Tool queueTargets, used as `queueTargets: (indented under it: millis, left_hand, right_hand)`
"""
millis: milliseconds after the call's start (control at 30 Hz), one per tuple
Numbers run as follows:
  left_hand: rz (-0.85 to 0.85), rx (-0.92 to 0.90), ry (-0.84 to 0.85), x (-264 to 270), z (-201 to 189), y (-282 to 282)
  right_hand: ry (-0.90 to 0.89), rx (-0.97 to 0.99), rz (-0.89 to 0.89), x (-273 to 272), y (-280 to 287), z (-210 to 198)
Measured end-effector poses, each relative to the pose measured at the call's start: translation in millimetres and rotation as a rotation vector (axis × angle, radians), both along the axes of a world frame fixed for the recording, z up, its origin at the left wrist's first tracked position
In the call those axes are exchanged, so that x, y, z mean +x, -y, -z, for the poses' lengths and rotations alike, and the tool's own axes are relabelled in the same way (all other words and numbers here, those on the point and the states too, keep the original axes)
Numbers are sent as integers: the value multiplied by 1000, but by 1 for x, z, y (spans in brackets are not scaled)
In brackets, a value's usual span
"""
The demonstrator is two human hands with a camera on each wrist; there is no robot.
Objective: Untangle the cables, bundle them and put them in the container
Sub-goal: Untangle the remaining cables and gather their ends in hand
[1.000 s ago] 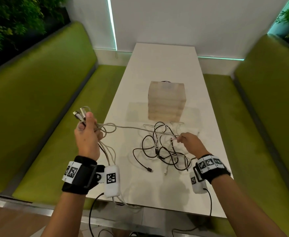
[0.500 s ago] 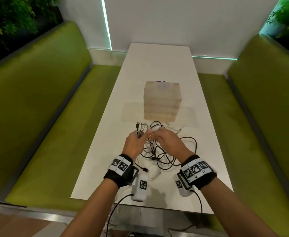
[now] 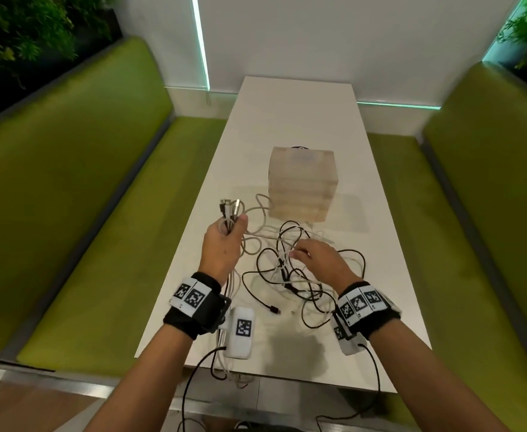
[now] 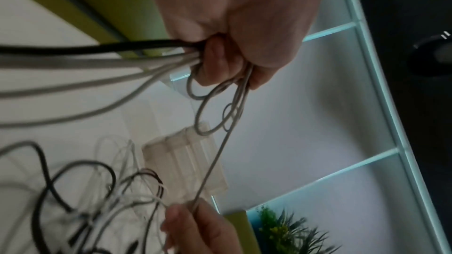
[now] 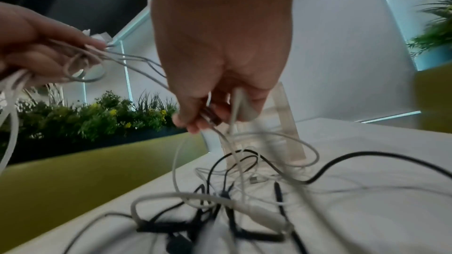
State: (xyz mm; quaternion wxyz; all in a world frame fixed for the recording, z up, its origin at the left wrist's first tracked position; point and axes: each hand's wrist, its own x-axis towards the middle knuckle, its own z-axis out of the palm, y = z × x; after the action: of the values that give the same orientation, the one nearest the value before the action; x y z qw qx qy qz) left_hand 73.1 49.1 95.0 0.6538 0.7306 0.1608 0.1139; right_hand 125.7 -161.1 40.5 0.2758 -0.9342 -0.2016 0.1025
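Tangled cables point(image 3: 299, 275) lay on the white tabletop point(image 3: 287, 120), between and beneath the two hands.

The black and white loops sat just near of the translucent container point(image 3: 302, 182), which stood upright mid-table. The left hand point(image 3: 223, 244), raised at the tangle's left, was fisted round a bunch of grey and white cables point(image 3: 231, 210), plugs sticking out above the thumb. The right hand point(image 3: 318, 260) hovered over the heap, fingertips point(image 5: 195, 123) pinching a thin white cable point(image 4: 215, 161) that ran to the left fist.
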Motion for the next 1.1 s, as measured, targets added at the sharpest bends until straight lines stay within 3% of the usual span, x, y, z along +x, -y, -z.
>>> queueTargets:
  millis: [133,233,333,567,867,1100]
  left_hand:
    - [-27,-1,6,-6,-1,-13]
    - [35,-39,-14,-13,-5,-22]
    - [209,-61,-68,-25,-8,-29]
    - [767,50,-230,-44,-16,-7]
    - [524,-39,-119,-51,-13,28]
    - [487,-101,-69,-51,-12,19]
  right_hand:
    - [-23,51,13,4,0,-4]
    - [-69,242,43,-6,0,-17]
    - [-135,391,-14,-21,3,-40]
    - [-320,332,-290,-56,-14,-77]
    - [-423,543,-83,-86,-26,-61]
    - [-505,681,-33,-98,-28,-54]
